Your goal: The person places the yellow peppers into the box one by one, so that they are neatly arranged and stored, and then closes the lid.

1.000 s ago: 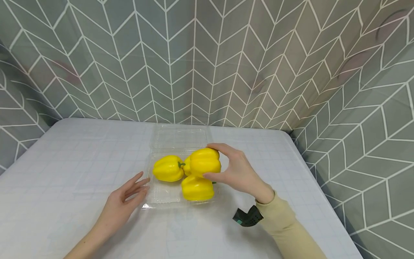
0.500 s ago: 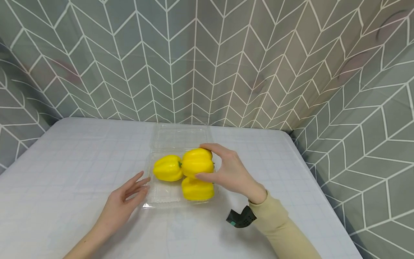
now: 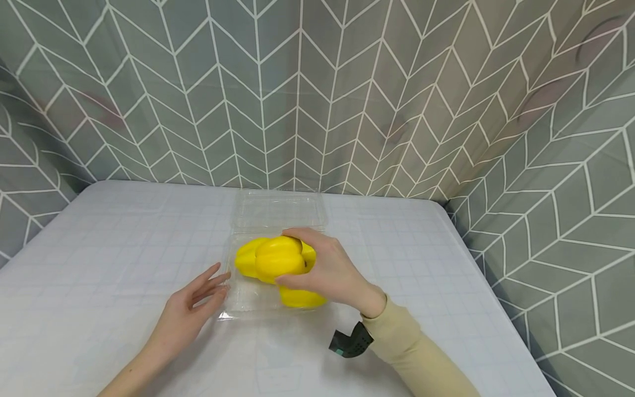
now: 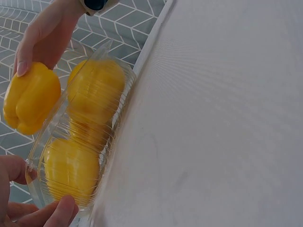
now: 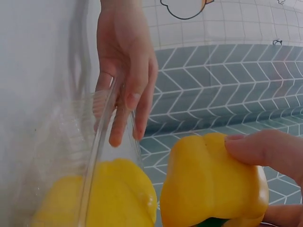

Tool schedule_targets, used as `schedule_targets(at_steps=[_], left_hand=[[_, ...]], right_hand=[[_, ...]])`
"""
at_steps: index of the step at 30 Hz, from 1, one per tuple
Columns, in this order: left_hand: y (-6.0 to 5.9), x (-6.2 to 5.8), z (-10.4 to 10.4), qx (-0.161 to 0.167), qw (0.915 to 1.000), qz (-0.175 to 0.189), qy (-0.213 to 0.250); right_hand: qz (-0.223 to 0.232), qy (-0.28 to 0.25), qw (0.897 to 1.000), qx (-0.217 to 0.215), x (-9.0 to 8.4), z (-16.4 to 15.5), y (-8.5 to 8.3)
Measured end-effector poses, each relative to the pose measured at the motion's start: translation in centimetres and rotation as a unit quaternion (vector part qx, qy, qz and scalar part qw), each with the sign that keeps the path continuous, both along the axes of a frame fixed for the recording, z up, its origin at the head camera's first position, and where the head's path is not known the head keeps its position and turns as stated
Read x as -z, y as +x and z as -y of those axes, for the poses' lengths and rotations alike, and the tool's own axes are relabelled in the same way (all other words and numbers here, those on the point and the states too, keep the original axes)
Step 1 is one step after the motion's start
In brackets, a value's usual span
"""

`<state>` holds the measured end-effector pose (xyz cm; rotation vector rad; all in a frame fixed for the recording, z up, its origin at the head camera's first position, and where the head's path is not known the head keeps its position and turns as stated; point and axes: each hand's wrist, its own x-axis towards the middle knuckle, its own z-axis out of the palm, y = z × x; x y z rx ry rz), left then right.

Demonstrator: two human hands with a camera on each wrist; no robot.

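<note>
My right hand [image 3: 329,270] grips a yellow bell pepper [image 3: 279,258], thumb on the near side and fingers on the far side, above an opened clear plastic container [image 3: 243,298]. In the right wrist view a bit of green shows at the held pepper's lower end. Inside the container lie three more yellow peppers: a left pepper [image 3: 243,259] partly covered by the held one, a front pepper [image 3: 302,299], and a back-right pepper [image 3: 310,256] mostly hidden behind my right hand. My left hand [image 3: 190,303] rests with loosely straight fingers at the container's left rim.
The container's hinged lid [image 3: 280,209] lies folded back toward the far table edge. A white cloth [image 3: 124,237] covers the table. Behind it hangs a grey curtain [image 3: 278,99] with white chevron lines. A black strap [image 3: 351,339] sticks out by the right sleeve.
My right hand has carried the pepper leftward and a little toward me, from over the back-right pepper to overlapping the left one. The left hand has stayed at the rim.
</note>
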<state>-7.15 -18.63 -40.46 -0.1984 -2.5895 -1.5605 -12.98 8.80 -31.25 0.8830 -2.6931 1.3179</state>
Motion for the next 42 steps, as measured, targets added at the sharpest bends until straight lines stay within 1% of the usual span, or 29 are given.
schedule_targets(at_steps=[7, 13, 18, 23, 35, 42], left_hand=[[0.1, -0.1, 0.0, -0.001, 1.0000, 0.000, -0.001], [0.0, -0.2, -0.1, 0.000, 1.0000, 0.000, -0.003], [0.0, -0.2, -0.1, 0.001, 1.0000, 0.008, 0.000], [0.0, -0.2, -0.1, 0.000, 1.0000, 0.007, 0.001], [0.0, -0.4, 0.0, 0.013, 0.9998, 0.012, -0.004], [0.0, -0.4, 0.0, 0.010, 0.9998, 0.014, -0.010]], right_hand=[[-0.029, 0.008, 0.999, -0.014, 0.3, 1.0, 0.1], [-0.037, 0.008, 0.999, -0.012, 0.6, 1.6, 0.2], [-0.030, 0.003, 0.999, -0.011, 0.8, 1.9, 0.2], [-0.021, -0.003, 1.000, -0.016, 0.9, 2.3, 0.4], [0.005, 0.005, 1.000, -0.012, 1.4, 2.8, 0.6], [-0.001, 0.019, 1.000, -0.012, 1.8, 3.1, 0.7]])
